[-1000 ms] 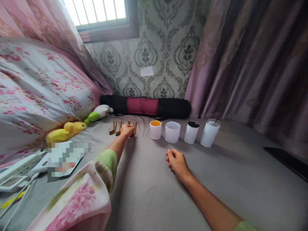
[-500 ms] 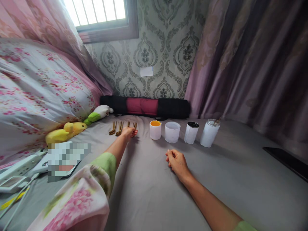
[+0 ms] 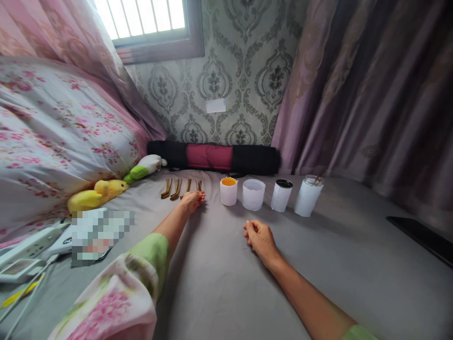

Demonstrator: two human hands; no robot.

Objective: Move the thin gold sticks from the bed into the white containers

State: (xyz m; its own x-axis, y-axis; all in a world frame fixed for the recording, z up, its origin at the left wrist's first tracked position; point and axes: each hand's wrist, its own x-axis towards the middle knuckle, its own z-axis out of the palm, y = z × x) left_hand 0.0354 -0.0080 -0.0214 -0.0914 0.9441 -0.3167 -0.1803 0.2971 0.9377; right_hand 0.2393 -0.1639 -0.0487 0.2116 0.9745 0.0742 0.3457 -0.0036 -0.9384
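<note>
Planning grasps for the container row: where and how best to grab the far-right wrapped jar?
Probably mid-body on the white-wrapped jar, right hand coming from its right: it stands last in the row, with the dark-topped can on its left. The tall, roughly cylindrical body suits a wraparound hold; avoid the rim, since a thin stick-like item pokes out there.

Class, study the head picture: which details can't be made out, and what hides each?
All in the head view:
Rightmost brown bundle: lower end hidden by the left hand; contact unclear.
Right hand: palm turned away, hiding any contents.
Rightmost jar: lower contents hidden by its white wrapping.
Thin item in its mouth: too small to identify.
Black flat object: cut off by the right edge.
Flat item at left: surface hidden by pixelation.
</note>
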